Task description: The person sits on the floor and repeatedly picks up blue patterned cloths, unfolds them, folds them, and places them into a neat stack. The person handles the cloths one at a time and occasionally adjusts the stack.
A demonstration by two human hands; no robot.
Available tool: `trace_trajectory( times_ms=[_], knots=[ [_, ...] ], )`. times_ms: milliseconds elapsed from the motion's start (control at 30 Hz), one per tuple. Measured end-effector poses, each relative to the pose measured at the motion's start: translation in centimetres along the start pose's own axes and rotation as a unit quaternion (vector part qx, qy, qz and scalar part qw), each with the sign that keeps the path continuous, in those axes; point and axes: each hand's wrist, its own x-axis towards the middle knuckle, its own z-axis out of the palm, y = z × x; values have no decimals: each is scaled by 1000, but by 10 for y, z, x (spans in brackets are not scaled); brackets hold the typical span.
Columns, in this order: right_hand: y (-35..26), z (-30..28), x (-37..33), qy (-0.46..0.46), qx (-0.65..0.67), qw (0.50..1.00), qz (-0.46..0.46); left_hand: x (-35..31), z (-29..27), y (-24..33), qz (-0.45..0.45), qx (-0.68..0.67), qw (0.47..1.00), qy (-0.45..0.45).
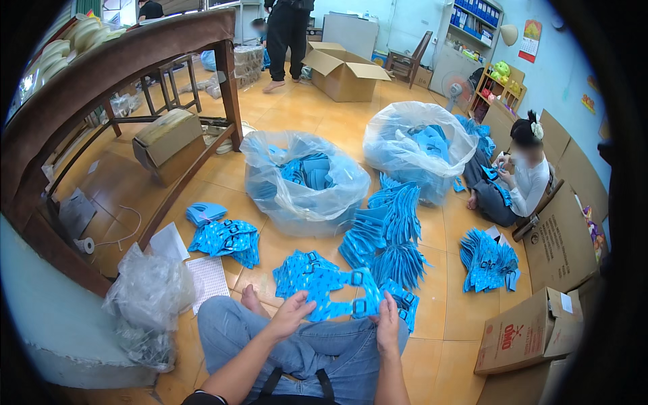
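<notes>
I sit on the tiled floor, holding a blue patterned fabric piece (329, 309) with black buckles and a wide gap in its middle. My left hand (291, 316) pinches its left end, and my right hand (387, 324) grips the right end. It is held above my lap. Just beyond it lies a pile of similar buckled pieces (297, 272), with more buckled pieces (407, 304) by my right hand. Tall fanned stacks of blue pieces (395, 212) rise behind. Another buckled pile (233, 241) sits to the left.
Two clear plastic bags (270, 196) (388, 145) hold blue pieces. A blue stack (489, 260) and cardboard boxes (520, 334) stand right. A seated person (533, 179) handles a blue piece. Crumpled plastic (148, 287), a printed sheet (208, 278) and a wooden table (229, 88) are left.
</notes>
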Motion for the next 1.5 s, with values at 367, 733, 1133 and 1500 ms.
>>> trace_trajectory(
  times_ms=[367,733,1133,1500],
  knots=[
    [-78,27,-35,-252,-49,966,32,-25,23,87,111,389,892,200],
    [-90,35,-53,-149,-62,984,-73,-38,59,100,226,517,813,143],
    [-83,39,-53,-116,-126,972,-159,-38,51,98,278,494,802,187],
    [-81,40,-48,-113,-135,965,-195,-36,46,96,286,500,794,193]
  ],
)
